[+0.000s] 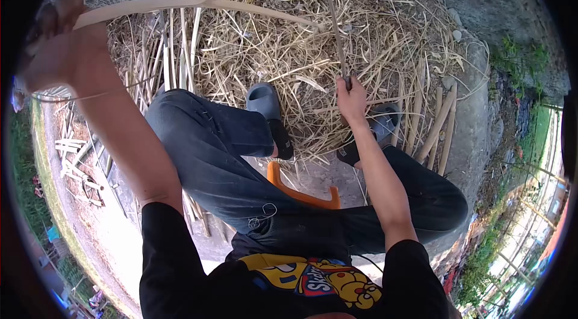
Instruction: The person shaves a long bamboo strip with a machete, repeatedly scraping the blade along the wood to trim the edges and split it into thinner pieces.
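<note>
Strip (150, 4), pale, bowed and knobbed, fills the left hand (55, 45), the right hand (351, 100) gripping a knife (339, 42).

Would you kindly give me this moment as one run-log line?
left hand: holding bamboo strip | right hand: holding knife | strip tip: near knife, contact unclear | around sandals: shavings

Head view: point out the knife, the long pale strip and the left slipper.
Knife (338, 36), head view, middle of the blade.
Long pale strip (144, 5), head view, its wider stretch.
Left slipper (262, 103), head view, its upper.
</note>
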{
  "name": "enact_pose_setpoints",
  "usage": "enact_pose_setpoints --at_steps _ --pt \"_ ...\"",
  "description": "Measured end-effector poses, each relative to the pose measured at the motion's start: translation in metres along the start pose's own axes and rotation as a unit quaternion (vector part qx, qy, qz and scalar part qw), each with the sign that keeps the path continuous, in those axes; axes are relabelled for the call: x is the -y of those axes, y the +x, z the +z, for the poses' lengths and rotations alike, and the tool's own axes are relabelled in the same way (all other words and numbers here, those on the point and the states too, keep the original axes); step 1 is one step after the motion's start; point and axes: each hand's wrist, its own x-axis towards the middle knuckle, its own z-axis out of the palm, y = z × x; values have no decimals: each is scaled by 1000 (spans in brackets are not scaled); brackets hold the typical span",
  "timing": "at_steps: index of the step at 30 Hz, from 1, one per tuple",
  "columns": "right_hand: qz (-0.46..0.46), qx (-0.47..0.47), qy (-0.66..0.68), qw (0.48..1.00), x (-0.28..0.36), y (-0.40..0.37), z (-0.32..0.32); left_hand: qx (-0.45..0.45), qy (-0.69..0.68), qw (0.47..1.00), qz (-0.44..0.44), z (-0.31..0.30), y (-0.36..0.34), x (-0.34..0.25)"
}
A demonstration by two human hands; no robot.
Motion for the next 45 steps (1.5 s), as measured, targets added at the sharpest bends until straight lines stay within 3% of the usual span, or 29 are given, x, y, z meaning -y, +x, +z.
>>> enact_pose_setpoints --at_steps 1,2,3,5,6,7,8,10,15,17,18,19,21,23,25,27,29,30,31,32,33,35,36,40,42,43,45 --pt "-15 -14 10 1000 -9 -2 6 -67 162 983 44 -2 15 -25" --pt "-8 -14 10 1000 -18 -4 9 -182 180 962 100 82 -14 -9" --pt "-5 -26 25 999 -27 -5 12 -182 182 962 95 69 -13 -10" --pt "-7 -52 53 997 -35 0 13 -101 187 976 34 36 -13 -13" --pt "-9 -50 51 997 -35 0 15 76 -107 991 -34 20 -24 8" --pt "21 -53 89 994 -34 -4 15 -41 73 996 -10 36 -40 35" --pt "50 -56 127 989 -33 -7 16 -156 249 956 14 64 -58 66" --pt "57 -63 118 989 -35 -12 22 -130 272 953 40 84 -84 110" --pt "62 -50 82 993 -35 -23 32 -123 234 960 90 90 -81 126" --pt "-33 -72 -33 996 -24 -24 33 -112 235 963 67 77 -78 124" --pt "-39 -70 -51 995 -19 -23 33 -114 236 963 66 72 -76 126" --pt "-38 -68 -52 996 -2 -22 31 -119 249 959 71 67 -73 128" --pt "-55 -60 87 993 34 -21 26 -126 264 953 73 57 -68 129" --pt "-67 -57 104 991 52 -17 25 -120 267 955 45 50 -62 128" --pt "-150 -95 88 980 58 -16 23 -121 266 956 30 50 -60 126" --pt "-153 -85 38 984 15 -18 30 -120 259 958 17 51 -62 128" --pt "-65 18 -134 989 -59 -18 51 -121 278 953 27 55 -58 130" --pt "-67 13 -135 989 -92 -20 59 -120 273 954 29 53 -61 131" --pt "-29 27 -226 973 -120 -16 69 -116 272 955 29 47 -66 135" --pt "13 41 -312 949 -123 -10 74 -111 274 955 27 48 -65 137" --pt "13 39 -308 950 -128 -3 77 -106 274 955 29 48 -62 140" --pt "160 133 -13 978 -115 -8 61 -123 298 946 16 57 -73 134" --pt "268 159 174 934 -86 -9 49 -138 286 948 22 56 -73 136" --pt "258 140 221 930 20 2 20 -137 282 949 25 44 -66 138" --pt "17 56 243 968 56 6 16 -148 278 949 19 43 -65 138" --pt "21 59 241 969 70 2 18 -152 280 948 16 43 -66 138" --pt "-132 -46 190 972 92 -4 25 -159 285 945 37 44 -63 138"
